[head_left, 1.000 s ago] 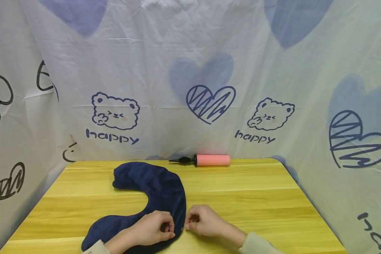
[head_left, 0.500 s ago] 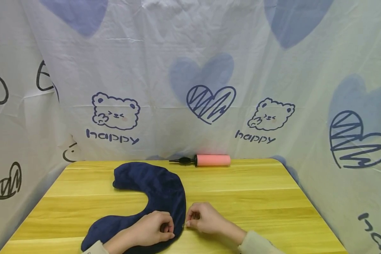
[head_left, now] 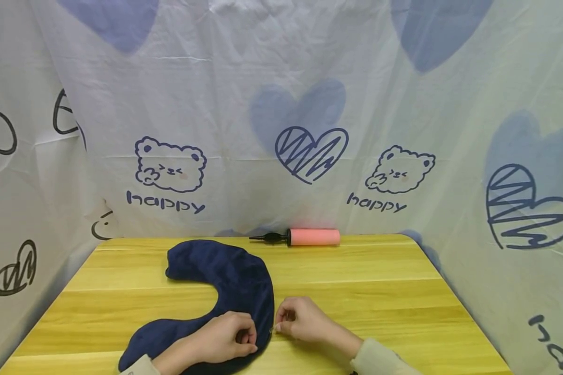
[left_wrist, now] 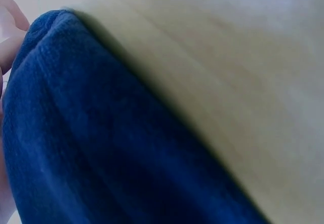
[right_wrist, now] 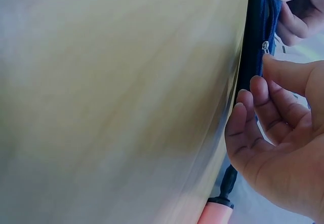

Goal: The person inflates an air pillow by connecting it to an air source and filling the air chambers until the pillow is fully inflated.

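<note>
A navy U-shaped neck pillow (head_left: 246,276) with a soft, flattened cover lies on the left half of the table, its opening facing left. Along its right outer edge runs a zipper, seen in the right wrist view with a small metal zipper pull (right_wrist: 266,46). My right hand (head_left: 305,320) pinches this pull between thumb and index finger, the other fingers loosely curled. My left hand (head_left: 225,336) rests over the near part of the pillow and pinches its edge by the zipper. In the left wrist view the blue fabric (left_wrist: 101,122) hides most of that hand.
At the back edge of the wooden table (head_left: 380,291) lies a hand pump (head_left: 314,237), pink with a black nozzle pointing left. A white printed curtain (head_left: 244,104) surrounds the table at the back and sides.
My right hand has slid slightly away from me along the pillow's edge, taking the zipper pull with it. The left hand and the pillow stay almost still.
</note>
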`<state>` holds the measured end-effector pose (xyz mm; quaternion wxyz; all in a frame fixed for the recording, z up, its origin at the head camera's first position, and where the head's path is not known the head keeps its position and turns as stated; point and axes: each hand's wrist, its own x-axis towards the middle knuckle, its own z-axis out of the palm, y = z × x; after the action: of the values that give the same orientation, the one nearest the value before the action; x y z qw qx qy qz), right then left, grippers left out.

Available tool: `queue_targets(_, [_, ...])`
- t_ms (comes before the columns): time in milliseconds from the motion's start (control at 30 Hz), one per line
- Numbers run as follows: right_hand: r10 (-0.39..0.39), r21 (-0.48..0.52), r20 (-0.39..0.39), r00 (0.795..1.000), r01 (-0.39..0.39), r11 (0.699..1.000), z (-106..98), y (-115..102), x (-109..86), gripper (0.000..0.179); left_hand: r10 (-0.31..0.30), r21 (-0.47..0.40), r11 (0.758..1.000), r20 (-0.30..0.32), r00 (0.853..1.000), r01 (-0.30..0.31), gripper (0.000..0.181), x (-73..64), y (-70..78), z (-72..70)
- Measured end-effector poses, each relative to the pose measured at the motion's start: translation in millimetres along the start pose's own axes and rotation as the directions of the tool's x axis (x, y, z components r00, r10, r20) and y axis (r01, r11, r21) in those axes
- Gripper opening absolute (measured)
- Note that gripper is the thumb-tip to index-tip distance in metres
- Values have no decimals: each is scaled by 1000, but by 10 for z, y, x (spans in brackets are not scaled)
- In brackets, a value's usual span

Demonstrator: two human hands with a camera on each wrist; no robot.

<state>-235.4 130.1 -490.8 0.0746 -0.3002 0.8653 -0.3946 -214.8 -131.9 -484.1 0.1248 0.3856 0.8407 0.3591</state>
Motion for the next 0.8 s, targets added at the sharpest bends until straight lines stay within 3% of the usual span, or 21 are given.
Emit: queue_targets(800, [15, -38, -84, 996, -18, 999, -144, 105, 112, 9, 32, -9, 999, 6, 999, -31, 15, -48, 13, -11])
